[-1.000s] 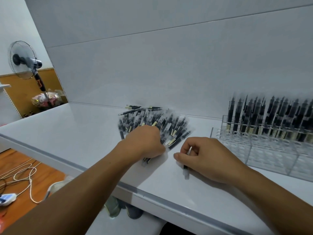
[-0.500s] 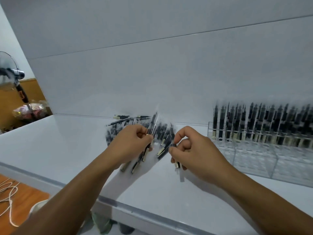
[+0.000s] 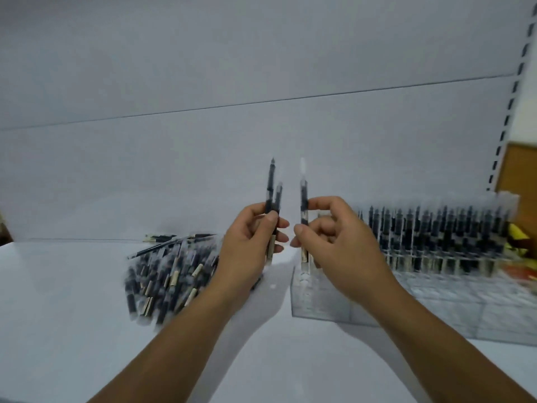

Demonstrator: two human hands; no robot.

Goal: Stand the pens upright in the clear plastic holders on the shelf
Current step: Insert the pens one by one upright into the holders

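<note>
So, the left hand point(image 3: 247, 248) has its fingers and thumb curled round two pens point(image 3: 271, 187), both held pretty much upright, dark ends poking up above the knuckles, one sitting a bit higher than the other. The right hand point(image 3: 337, 248) is pinching a single pen point(image 3: 304, 196) between thumb and forefinger, also upright, with the other fingers loosely curled behind it. The hands are close together at the same height with a small gap between them, not touching.

The bottom end of that single pen hangs right over the near left corner of the clear plastic holder point(image 3: 436, 303). Can't tell if it's actually in a slot or touching it, too blurry there.

The holder sits on the white shelf point(image 3: 72, 301), to the right of the hands. Its back rows are packed with standing pens point(image 3: 436, 228), and the front rows closer to the camera look unfilled.

On the other side, left of and partly behind the left hand, there's a big loose pile of pens point(image 3: 165, 274) lying flat on the shelf, with a few strays at the back edge of the heap.

Behind everything is a plain pale back panel point(image 3: 261, 68). At the far right there's a slotted upright point(image 3: 513, 85), a brown board point(image 3: 520, 175), and some yellow and red stuff point(image 3: 518, 237) I can't make out.
</note>
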